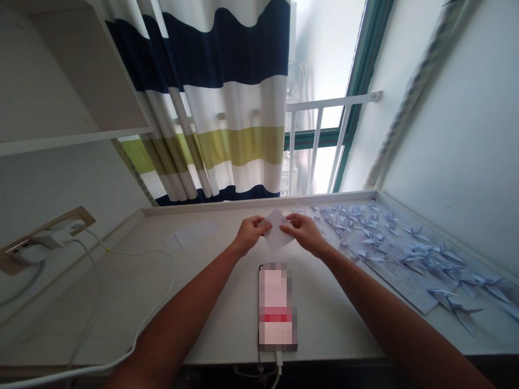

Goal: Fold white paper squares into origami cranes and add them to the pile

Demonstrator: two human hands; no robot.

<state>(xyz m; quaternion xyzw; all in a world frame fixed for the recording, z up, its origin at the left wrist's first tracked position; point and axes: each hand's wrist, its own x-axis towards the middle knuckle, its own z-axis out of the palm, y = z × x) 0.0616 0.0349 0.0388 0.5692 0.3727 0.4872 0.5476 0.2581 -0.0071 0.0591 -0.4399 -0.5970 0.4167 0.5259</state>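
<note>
Paper square [278,229] pinched at opposite corners by left hand [251,235] and right hand [306,233]; light, flimsy, best held at edges. Paper cranes [365,232] lie right.

White paper square [278,229], navy-striped curtain [231,108]

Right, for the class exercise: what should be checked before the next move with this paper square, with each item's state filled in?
Paper square held by both the left hand and the right hand: ok.
Creases on the paper square: cannot tell, too small to see.
Pale blue paper cranes apart from the right hand: ok, though close.
Phone apart from both hands: ok.
White cable clear of the left forearm: not ok, it meets the forearm.
</note>
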